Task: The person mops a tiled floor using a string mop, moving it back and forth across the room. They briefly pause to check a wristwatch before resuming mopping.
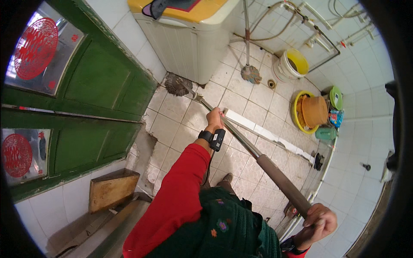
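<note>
Reaching slantwise across the tiled floor (165, 129), a long mop (244, 141) has its shaggy grey mop head (176, 84) down near the floor's far left corner, at the foot of the washing machine (180, 47). I cannot tell whether strands touch the machine.

The left hand (215, 118) is wrapped around the bare metal pole, partway down toward the head; the right hand (320, 221) is curled over the top end of the brown sleeve (282, 182).

I'd judge the pole stiff and light, perhaps slick if wet, with the strands soft and heavier once soaked. The sleeve looks the surer hold for the upper hand, and bare metal suits the lower one as a guide. Nothing about it seems fragile.

The pale floor tiles have dark joints and some stains, broken along the left edge below the green door (97, 88). A white strip (266, 133) crosses from the middle toward the right edge, passing beneath the pole in this view.

Toward the far edge stand a second mop (251, 74), a drain (271, 84) and a white bucket (284, 69); nearer the right edge, an orange tub (315, 111) sits in a yellow basin (297, 112). Pipes (316, 15) line the white-tiled wall.
</note>
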Motion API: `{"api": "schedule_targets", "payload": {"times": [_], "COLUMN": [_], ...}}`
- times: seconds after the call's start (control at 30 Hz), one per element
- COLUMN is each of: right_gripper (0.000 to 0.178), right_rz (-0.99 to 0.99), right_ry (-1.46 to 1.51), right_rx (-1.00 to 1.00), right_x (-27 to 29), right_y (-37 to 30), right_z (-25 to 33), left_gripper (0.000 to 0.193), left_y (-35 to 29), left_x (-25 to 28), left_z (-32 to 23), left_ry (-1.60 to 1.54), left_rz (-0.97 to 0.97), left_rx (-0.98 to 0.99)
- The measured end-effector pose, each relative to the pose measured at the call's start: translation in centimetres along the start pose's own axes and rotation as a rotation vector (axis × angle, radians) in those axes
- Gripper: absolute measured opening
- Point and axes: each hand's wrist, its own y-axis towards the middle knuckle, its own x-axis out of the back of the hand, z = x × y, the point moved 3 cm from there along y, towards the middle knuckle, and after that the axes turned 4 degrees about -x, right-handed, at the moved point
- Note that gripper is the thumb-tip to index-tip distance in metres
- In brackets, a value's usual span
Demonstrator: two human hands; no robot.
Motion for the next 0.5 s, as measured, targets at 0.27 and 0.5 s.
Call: {"api": "schedule_targets", "payload": {"times": [0.27, 0.5], "right_gripper": [0.024, 0.034], "right_rz": [-0.293, -0.374], "right_ry": [-0.031, 0.02], "right_rx": [0.01, 0.013], "right_x": [6.1, 14.5], "right_y": [-4.6, -13.5], "right_z": [3.6, 4.9], "left_gripper": [0.009, 0.015], "left_y": [-10.4, -19.2], "left_x": [5.4, 15.3], "left_z": [4.2, 11.3], "left_ry": [0.111, 0.193], "left_rz": [-0.005, 0.012], "left_rx": [0.071, 0.202]}}
